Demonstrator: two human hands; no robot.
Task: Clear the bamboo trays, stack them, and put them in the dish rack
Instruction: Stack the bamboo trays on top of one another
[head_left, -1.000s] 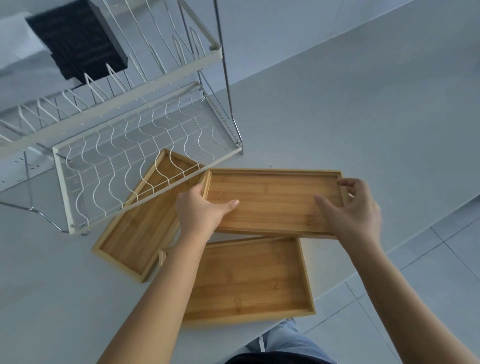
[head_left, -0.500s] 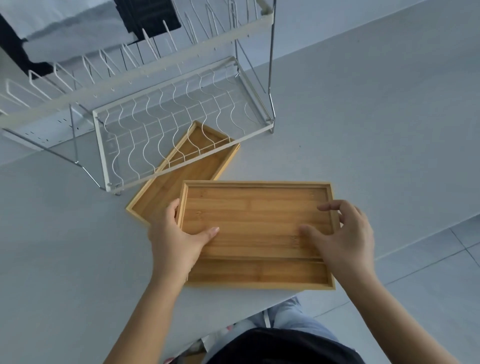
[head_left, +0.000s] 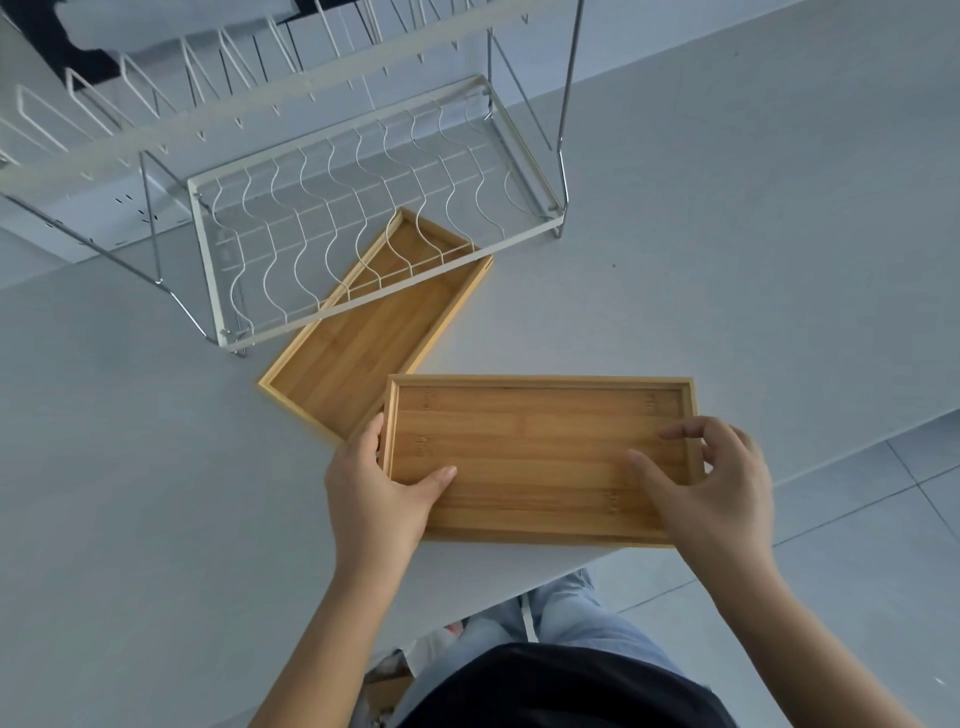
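A bamboo tray (head_left: 535, 447) lies squarely on top of a second one near the counter's front edge; only a thin front edge of the lower tray (head_left: 519, 539) shows. My left hand (head_left: 374, 493) grips the top tray's left end, thumb inside. My right hand (head_left: 711, 488) holds its right end, thumb on the tray floor and fingers arched over the rim. A third empty bamboo tray (head_left: 363, 353) lies diagonally behind, its far end under the lower shelf of the white wire dish rack (head_left: 207, 260).
The grey counter (head_left: 727, 260) stretches wide to the right of the rack. Its front edge runs diagonally just below the stacked trays, with tiled floor (head_left: 857, 571) beyond. The rack's upper tier (head_left: 249, 98) overhangs at top left. My legs show under the counter edge.
The tray in both hands has come toward me and down onto the near tray, which it now covers almost fully. My view has tilted, so the rack appears shifted right.
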